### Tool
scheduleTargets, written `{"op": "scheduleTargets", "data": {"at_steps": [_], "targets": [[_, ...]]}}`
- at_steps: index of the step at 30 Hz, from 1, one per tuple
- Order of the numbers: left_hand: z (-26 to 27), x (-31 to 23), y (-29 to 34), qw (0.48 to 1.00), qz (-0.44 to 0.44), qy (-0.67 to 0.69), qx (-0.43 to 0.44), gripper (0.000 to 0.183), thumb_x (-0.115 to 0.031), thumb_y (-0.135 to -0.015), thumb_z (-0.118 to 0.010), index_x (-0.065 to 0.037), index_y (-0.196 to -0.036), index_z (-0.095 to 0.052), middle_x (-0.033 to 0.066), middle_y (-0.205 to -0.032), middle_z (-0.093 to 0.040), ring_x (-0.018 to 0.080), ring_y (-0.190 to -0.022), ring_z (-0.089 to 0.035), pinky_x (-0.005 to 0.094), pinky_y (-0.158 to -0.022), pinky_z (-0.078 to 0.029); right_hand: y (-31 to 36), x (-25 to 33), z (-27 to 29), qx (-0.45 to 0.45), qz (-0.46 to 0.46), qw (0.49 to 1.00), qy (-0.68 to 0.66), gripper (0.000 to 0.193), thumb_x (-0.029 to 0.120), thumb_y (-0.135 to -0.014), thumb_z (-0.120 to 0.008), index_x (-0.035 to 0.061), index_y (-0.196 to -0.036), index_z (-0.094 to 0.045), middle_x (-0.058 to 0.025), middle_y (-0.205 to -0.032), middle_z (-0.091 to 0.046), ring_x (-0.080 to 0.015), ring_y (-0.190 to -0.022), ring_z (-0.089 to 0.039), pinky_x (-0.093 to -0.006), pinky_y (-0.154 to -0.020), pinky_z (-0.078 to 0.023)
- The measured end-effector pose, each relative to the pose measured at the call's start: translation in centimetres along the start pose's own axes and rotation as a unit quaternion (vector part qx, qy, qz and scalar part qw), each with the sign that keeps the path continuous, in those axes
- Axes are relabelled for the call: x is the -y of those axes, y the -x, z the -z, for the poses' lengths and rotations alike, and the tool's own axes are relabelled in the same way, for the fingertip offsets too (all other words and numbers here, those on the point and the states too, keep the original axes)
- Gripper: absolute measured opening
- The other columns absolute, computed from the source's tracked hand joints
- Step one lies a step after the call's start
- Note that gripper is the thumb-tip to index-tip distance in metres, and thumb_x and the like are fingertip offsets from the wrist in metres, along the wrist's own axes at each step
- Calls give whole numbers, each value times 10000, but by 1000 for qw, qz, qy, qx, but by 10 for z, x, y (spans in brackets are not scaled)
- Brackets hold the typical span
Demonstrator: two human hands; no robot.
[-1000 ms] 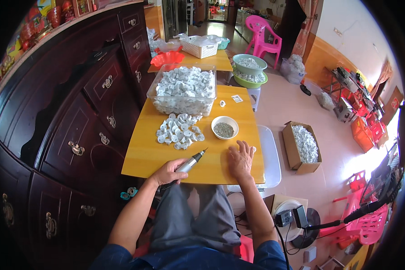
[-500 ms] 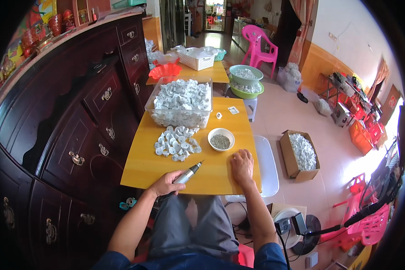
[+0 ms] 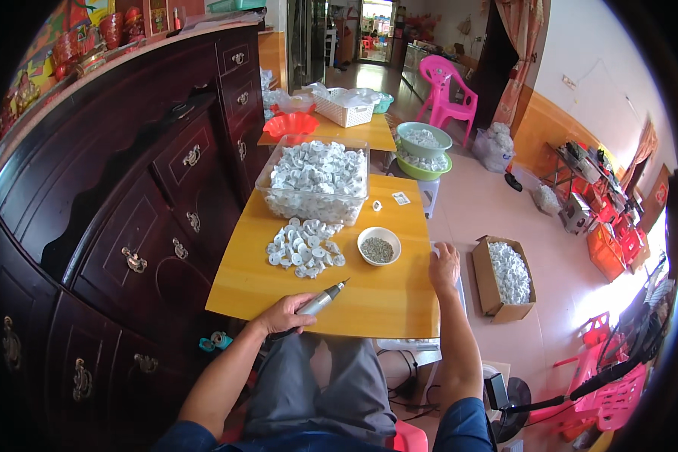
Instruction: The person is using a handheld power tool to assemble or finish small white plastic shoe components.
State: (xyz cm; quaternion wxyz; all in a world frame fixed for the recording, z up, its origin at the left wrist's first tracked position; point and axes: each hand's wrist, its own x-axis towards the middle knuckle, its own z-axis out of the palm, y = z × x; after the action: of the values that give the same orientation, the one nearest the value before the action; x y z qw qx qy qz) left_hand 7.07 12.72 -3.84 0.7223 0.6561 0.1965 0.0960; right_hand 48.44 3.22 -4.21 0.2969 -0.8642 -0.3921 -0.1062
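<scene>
My left hand (image 3: 285,314) is closed around a pen-style electric screwdriver (image 3: 321,300), a silver and dark tool held low over the yellow table, its tip pointing up and right. At the table's right edge is my right hand (image 3: 445,265), its fingers bent above the far end of a translucent plastic bin (image 3: 459,301); whether it grips anything is unclear. A loose pile of small white plastic parts (image 3: 305,247) lies ahead of my left hand. To its right sits a white bowl (image 3: 379,246) of tiny metal screws. One white part (image 3: 377,205) lies apart behind the bowl.
A clear tub (image 3: 314,181) heaped with white parts stands at the table's back, beside a small printed card (image 3: 401,198). Dark wooden cabinets (image 3: 113,226) line the left. A cardboard box (image 3: 502,279) of white parts rests on the floor, with stacked basins (image 3: 423,151) beyond.
My right hand has moved right, from flat on the tabletop to the table's edge over the bin. The screwdriver stays in my left hand, slightly lower. The whole view has shifted a little.
</scene>
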Motion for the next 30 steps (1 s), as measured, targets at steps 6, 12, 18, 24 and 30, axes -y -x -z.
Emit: {"op": "scheduleTargets", "data": {"at_steps": [6,12,18,24,30], "targets": [[0,-2,3,1000,0,8,3,671,-148,-895,-689,-19,-1481,-389,-4,-876,-553,63,-646,-528,216,-579,-479,-14,74,0,121,171,972,-107,164,139,-858,-643,95,-1006,-698,-152,-1038,-686,-346,-980,-652,-455,-864,-517],[1,-4,4,1000,4,4,-5,670,-133,-891,-680,-13,-1481,-386,3,-899,-550,57,-666,-520,211,-590,-482,-18,121,-27,217,215,950,57,177,131,-786,-646,126,-942,-731,-164,-958,-707,-336,-937,-690,-447,-810,-554],[3,0,3,1000,2,13,-1,674,-118,-889,-673,-15,-1487,-380,0,-899,-546,55,-667,-516,209,-592,-480,-23,126,-51,272,181,939,110,231,251,-761,-725,152,-969,-734,-140,-1014,-709,-319,-983,-676,-436,-857,-547],[2,1,2,1000,-6,9,-2,695,-124,-867,-683,-33,-1491,-392,12,-966,-563,55,-662,-504,211,-568,-471,-25,121,-61,241,192,942,135,159,228,-807,-688,128,-923,-734,-155,-983,-717,-332,-931,-698,-446,-819,-566],[4,1,4,1000,-4,12,-5,700,-127,-870,-679,-26,-1495,-380,17,-947,-568,58,-655,-503,213,-571,-469,-18,138,-31,263,158,948,89,159,230,-853,-671,98,-922,-727,-141,-967,-724,-328,-897,-706,-452,-805,-562]]}}
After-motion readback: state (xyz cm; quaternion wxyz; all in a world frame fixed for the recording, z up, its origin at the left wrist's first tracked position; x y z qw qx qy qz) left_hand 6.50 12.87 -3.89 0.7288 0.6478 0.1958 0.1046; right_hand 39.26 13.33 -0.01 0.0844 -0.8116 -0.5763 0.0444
